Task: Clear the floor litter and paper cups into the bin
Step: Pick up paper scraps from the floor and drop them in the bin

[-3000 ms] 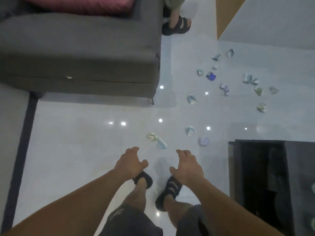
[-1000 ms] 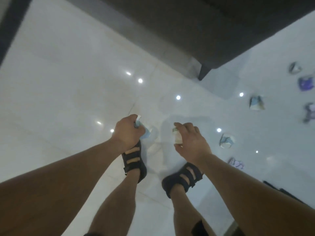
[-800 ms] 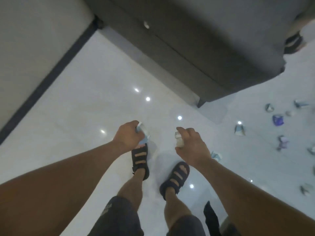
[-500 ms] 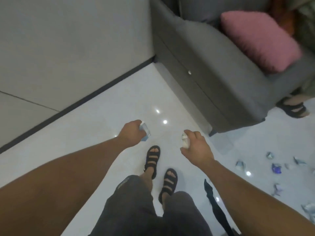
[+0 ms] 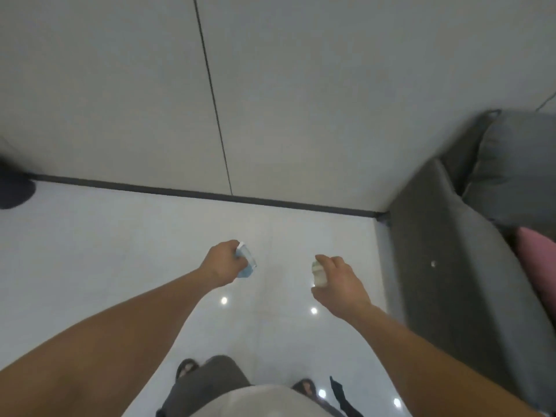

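L hand (image 5: 224,264) fingers grip blue crumpled cup (image 5: 246,260), R hand (image 5: 339,283) fingers grip white cup (image 5: 319,273), both above floor (image 5: 90,251).

Head view, forward and down

Both arms stretch forward, left hand (image 5: 223,263) gripping a blue cup (image 5: 247,262), right hand (image 5: 341,285) pinching a white cup (image 5: 319,273).

Home living room: grey sofa (image 5: 469,284)
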Motion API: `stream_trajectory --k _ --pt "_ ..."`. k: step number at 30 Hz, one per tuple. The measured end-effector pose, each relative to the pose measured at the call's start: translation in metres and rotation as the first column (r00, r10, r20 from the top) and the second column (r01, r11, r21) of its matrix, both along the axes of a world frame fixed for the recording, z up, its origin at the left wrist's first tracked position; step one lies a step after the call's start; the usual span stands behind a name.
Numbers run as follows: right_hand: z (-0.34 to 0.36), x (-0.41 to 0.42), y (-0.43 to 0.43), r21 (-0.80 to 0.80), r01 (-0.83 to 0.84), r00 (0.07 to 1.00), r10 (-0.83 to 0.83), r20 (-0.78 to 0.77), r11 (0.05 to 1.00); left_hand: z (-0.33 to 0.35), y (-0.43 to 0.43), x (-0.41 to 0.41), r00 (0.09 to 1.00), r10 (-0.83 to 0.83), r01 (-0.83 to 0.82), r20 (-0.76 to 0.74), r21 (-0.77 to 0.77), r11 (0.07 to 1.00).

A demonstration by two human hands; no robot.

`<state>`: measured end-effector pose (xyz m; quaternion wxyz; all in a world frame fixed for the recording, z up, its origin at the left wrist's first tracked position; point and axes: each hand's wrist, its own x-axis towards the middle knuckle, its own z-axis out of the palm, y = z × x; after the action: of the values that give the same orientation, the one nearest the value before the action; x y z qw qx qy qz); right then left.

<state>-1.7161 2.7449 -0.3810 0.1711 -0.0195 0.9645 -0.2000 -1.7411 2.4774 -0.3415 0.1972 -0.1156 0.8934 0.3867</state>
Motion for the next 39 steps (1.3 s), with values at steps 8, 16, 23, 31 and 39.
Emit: stream_trajectory --k 8,16,23,31,39 --pt "0.030 -0.054 -0.219 0.008 -0.298 0.950 0.297 -0.099 0.954 0.019 -0.218 0.034 0.931 0.359 -0.354 -0.066 0.071 0.932" --pt "0.040 -0.076 -0.427 -0.015 -0.537 0.837 0.531 -0.132 0.843 0.035 -0.405 0.070 0.776 0.626 -0.617 -0.075 0.112 0.779" --pt "0.028 -0.118 -0.557 -0.041 -0.680 0.731 0.672 -0.122 0.732 0.021 -0.485 0.049 0.670 0.741 -0.728 -0.037 0.166 0.666" --pt "0.016 -0.196 -0.722 -0.079 -0.802 0.598 0.795 -0.106 0.593 0.037 -0.609 0.010 0.517 0.854 -0.849 -0.058 0.090 0.520" --pt "0.028 -0.248 -0.872 -0.037 -0.911 0.412 0.902 -0.132 0.411 0.042 -0.726 -0.004 0.346 0.936 -0.935 -0.062 0.065 0.349"
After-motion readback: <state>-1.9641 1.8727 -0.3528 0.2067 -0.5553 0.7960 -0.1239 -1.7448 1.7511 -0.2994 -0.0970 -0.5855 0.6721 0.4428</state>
